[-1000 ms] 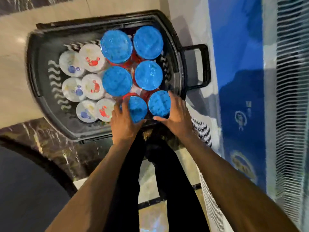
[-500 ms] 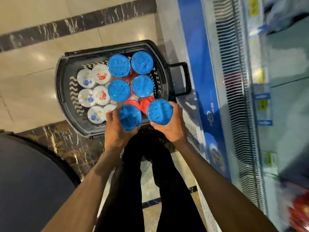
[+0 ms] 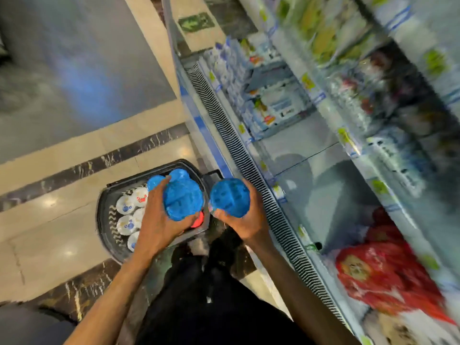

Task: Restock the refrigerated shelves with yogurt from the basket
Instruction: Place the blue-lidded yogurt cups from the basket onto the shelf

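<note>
My left hand [image 3: 156, 220] grips a blue-lidded yogurt tub [image 3: 183, 201] lifted above the black basket [image 3: 104, 220]. My right hand [image 3: 245, 220] grips a second blue-lidded tub [image 3: 230, 197], held between the basket and the refrigerated shelf [image 3: 318, 185]. More blue-lidded tubs [image 3: 154, 181] and small white-lidded yogurt cups [image 3: 127, 206] stay in the basket on the floor, partly hidden by my left hand. The frame is motion-blurred.
The fridge's slotted grille [image 3: 249, 165] runs along its front edge at my right. Red packets [image 3: 388, 270] lie on the lower shelf near me; white and blue cartons [image 3: 249, 95] stand farther along. Tiled floor [image 3: 62, 150] lies to the left.
Both hands have lifted a blue-lidded tub each out of the basket and raised them. My view has swung up and right, bringing the refrigerated shelves into sight.
</note>
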